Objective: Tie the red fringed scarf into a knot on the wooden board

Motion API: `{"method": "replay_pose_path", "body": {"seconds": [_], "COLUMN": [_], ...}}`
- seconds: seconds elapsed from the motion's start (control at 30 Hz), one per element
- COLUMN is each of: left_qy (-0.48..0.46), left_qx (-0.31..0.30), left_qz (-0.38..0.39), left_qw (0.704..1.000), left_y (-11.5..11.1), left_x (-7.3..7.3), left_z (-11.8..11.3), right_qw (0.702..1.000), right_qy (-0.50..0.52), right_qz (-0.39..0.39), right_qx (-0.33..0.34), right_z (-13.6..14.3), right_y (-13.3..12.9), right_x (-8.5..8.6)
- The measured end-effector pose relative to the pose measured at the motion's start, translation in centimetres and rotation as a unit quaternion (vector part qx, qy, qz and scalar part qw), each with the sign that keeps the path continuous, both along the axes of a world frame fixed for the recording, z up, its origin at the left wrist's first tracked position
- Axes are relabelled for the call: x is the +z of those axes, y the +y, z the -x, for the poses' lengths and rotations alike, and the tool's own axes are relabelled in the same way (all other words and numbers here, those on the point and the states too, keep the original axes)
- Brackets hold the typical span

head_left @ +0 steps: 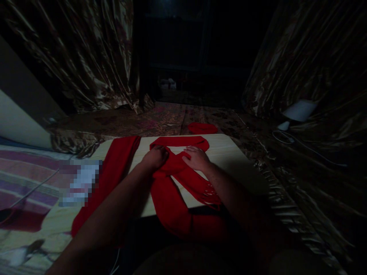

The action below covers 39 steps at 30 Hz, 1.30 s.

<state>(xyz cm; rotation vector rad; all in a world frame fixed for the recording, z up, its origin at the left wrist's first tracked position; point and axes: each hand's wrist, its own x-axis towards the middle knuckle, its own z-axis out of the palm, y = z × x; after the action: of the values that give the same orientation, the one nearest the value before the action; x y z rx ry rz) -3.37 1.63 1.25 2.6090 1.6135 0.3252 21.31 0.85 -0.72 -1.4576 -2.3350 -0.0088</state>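
Observation:
A red scarf [169, 198] with a fringed end lies crossed over itself in a loop on a pale wooden-topped table [229, 152]. My left hand [157, 156] is closed on the scarf at the loop's left side. Across the loop, my right hand [197, 158] has red cloth between its thumb and fingers. The fringe hangs out below my right wrist, and the scarf's lower part runs over the near edge toward my lap. Left of my left forearm, another long red strip of cloth [117, 164] lies flat; whether it joins the scarf is hidden.
Beyond the table a round red item [202, 128] rests on a patterned cover [160, 116]. A small white lamp [299, 110] with a cord stands at right. Striped bedding [31, 172] and a blurred-out item [82, 183] are at left. Curtains [100, 57] hang behind. The room is dim.

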Motion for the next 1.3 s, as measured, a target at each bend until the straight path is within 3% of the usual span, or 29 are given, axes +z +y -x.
{"method": "replay_pose_path", "body": {"seconds": [0.23,0.53,0.83,1.3], "left_qy": [0.076,0.07,0.057,0.035], "left_qx": [0.061,0.132,0.141,0.164], "left_qz": [-0.009,0.037,0.04,0.047], "left_qw": [0.995,0.988,0.988,0.985], "left_y": [1.7,2.4,3.5,5.1], "left_x": [-0.2,-1.7,-1.4,-2.0], "left_z": [-0.5,-0.6,-0.6,-1.0], "right_qw": [0.99,0.977,0.979,0.98], "right_qy": [0.024,-0.016,-0.059,-0.095], "right_qz": [-0.002,0.04,0.066,0.084], "right_qx": [-0.142,-0.208,-0.185,-0.153], "right_z": [-0.8,-1.2,-3.0,-4.9], "right_y": [0.6,1.8,2.7,7.2], "right_x": [0.7,-0.3,-0.2,-0.6]}}
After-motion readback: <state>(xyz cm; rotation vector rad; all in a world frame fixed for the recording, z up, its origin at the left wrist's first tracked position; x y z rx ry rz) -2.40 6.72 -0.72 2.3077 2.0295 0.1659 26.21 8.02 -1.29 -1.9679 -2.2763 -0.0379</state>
